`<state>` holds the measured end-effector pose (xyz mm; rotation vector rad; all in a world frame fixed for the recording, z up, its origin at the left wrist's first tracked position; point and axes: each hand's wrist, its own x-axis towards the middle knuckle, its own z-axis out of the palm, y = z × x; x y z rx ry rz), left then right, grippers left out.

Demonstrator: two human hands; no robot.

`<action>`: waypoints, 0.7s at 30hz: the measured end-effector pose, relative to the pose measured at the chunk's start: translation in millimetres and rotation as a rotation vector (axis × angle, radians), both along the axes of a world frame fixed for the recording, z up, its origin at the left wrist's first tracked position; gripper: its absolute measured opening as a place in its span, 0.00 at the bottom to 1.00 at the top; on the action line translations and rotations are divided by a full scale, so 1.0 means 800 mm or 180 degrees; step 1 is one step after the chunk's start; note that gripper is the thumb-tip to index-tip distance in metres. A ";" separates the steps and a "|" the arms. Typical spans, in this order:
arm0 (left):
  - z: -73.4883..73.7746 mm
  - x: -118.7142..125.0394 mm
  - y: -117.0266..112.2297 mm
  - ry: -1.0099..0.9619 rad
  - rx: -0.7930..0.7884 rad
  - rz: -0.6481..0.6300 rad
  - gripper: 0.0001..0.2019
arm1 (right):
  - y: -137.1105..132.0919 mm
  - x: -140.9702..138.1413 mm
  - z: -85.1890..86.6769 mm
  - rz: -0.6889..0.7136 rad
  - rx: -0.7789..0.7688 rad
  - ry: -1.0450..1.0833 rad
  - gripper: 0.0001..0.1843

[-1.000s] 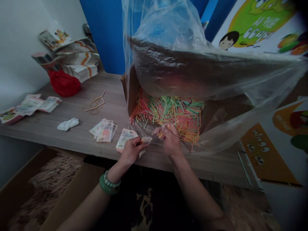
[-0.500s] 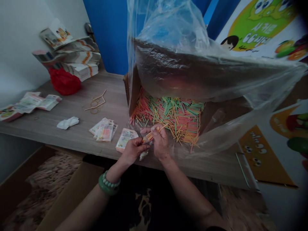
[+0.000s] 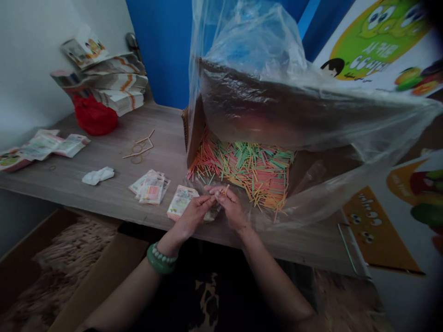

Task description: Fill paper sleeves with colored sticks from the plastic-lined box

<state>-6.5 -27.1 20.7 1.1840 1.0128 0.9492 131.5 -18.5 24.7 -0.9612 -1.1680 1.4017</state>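
My left hand grips a small paper packet, mostly hidden behind the fingers, at the table's front edge. My right hand pinches a small bunch of coloured sticks right against the left fingertips, so both hands meet over the packet. Just behind them a cardboard box lined with a clear plastic bag holds a heap of pink, green and yellow sticks. A green bead bracelet circles my left wrist.
Filled packets and one more packet lie left of my hands on the wooden table. Further left are a crumpled tissue, rubber bands, a red bag under stacked packets. An open carton sits below.
My right hand has come back from the stick heap with a few sticks and moved left to meet my left hand and the packet. The view has shifted slightly.
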 end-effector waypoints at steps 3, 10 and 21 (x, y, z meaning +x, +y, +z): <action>0.001 0.009 0.004 -0.0298 -0.0181 -0.0028 0.23 | 0.006 0.008 0.005 -0.0130 0.0030 0.0019 0.17; -0.002 0.025 0.005 -0.0926 -0.0754 0.0135 0.24 | 0.012 0.017 0.004 -0.0329 -0.0414 0.0340 0.10; -0.001 0.015 0.003 -0.0426 -0.0439 0.0180 0.25 | 0.012 0.027 0.028 -0.0758 0.0315 0.0204 0.06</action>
